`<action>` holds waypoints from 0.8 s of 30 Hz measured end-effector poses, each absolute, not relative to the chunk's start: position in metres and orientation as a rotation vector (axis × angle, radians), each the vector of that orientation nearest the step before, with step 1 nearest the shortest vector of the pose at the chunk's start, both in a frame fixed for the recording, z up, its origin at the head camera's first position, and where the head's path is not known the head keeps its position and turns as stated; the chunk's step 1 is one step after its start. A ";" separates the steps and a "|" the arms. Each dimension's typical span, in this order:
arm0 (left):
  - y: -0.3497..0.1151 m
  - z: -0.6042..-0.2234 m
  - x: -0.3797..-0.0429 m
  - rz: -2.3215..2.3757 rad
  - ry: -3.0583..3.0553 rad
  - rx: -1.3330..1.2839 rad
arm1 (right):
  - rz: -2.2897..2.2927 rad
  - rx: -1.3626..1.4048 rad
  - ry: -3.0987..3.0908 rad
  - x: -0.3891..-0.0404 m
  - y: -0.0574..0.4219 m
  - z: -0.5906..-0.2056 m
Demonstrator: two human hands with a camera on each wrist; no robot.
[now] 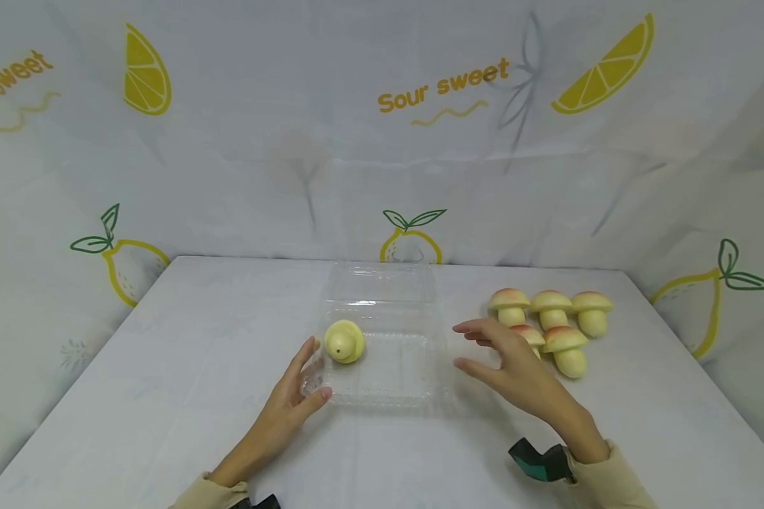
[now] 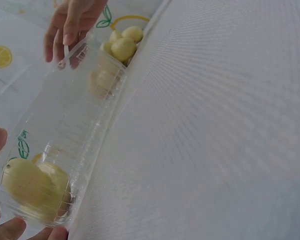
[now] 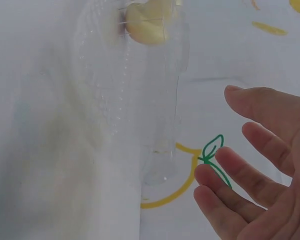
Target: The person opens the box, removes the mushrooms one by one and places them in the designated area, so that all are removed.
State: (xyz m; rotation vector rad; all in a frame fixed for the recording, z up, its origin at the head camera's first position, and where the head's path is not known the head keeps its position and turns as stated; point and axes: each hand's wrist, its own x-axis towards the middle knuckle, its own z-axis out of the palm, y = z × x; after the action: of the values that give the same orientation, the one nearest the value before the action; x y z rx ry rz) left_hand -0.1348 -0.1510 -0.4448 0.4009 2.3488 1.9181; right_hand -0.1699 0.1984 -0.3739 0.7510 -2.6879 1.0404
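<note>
A clear plastic clamshell box (image 1: 382,367) lies on the table with its lid (image 1: 382,283) folded back. One pale yellow toy mushroom (image 1: 344,342) rests in the box's left part, stem toward me; the left wrist view shows that mushroom (image 2: 35,187) through the clear wall. My left hand (image 1: 289,399) holds the box's left end, thumb at the near corner and fingers further back. Just right of the box, my right hand (image 1: 516,364) hovers with fingers spread and nothing in them. In the right wrist view the right hand (image 3: 270,170) has loosely bent fingers.
Several toy mushrooms (image 1: 552,302) with reddish-topped caps stand in two rows at the table's right, partly behind my right hand. A white cloth printed with lemons (image 1: 410,244) hangs behind the table (image 1: 165,367).
</note>
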 end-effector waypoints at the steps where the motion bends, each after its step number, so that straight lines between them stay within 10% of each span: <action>1: -0.151 -0.445 -0.135 1.918 2.350 0.401 | 1.045 0.766 -2.676 -0.170 0.197 -0.374; 24: -0.151 -0.445 -0.135 1.916 2.333 0.391 | 1.248 0.924 -2.678 -0.180 0.140 -0.382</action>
State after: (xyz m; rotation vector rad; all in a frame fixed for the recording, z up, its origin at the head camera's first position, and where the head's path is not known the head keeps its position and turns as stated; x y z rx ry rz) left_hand -0.1349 -0.1512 -0.4448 0.3907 2.3330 1.9165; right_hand -0.1801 0.1396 -0.3823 0.9240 -2.6781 1.2483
